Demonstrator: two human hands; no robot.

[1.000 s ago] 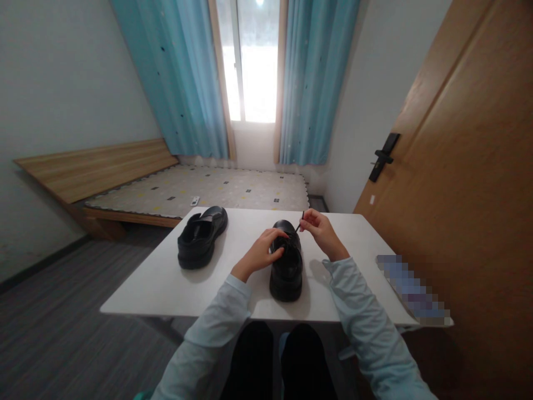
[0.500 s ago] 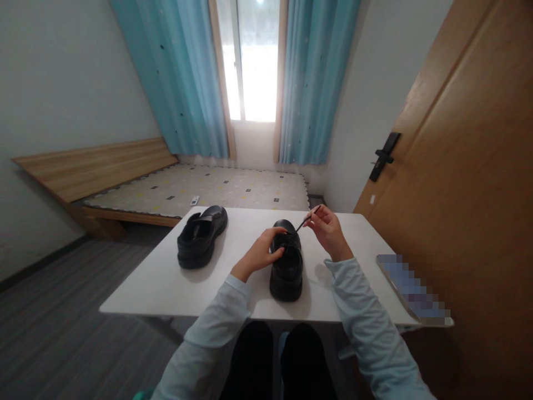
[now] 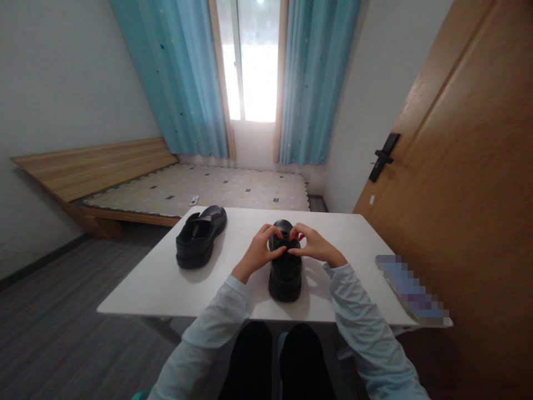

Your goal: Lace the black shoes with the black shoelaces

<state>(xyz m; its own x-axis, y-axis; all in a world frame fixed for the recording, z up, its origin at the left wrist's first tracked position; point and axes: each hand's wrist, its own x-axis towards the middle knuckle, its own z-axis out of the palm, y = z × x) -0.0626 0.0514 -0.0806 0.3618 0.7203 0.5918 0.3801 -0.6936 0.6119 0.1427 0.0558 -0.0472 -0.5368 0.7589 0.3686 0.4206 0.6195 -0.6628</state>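
A black shoe [image 3: 285,278] stands on the white table in front of me, its toe pointing away. My left hand [image 3: 261,248] holds the shoe's upper from the left, with thumb and fingers at the opening. From the right, my right hand [image 3: 311,244] grips the other side of the upper in the same way. The fingertips of both hands nearly meet over the lacing area. Any lace between them is too small to make out. A second black shoe [image 3: 195,241] rests at the table's left, untouched.
The white table [image 3: 145,286] carries a blurred flat object [image 3: 410,289] at its right edge. Behind it is a bed [image 3: 233,186] with a small white item on it. A wooden door [image 3: 470,183] with a black handle stands at the right.
My right hand has let go of the raised black lace and come down and left onto the shoe's upper. My left hand has barely moved.
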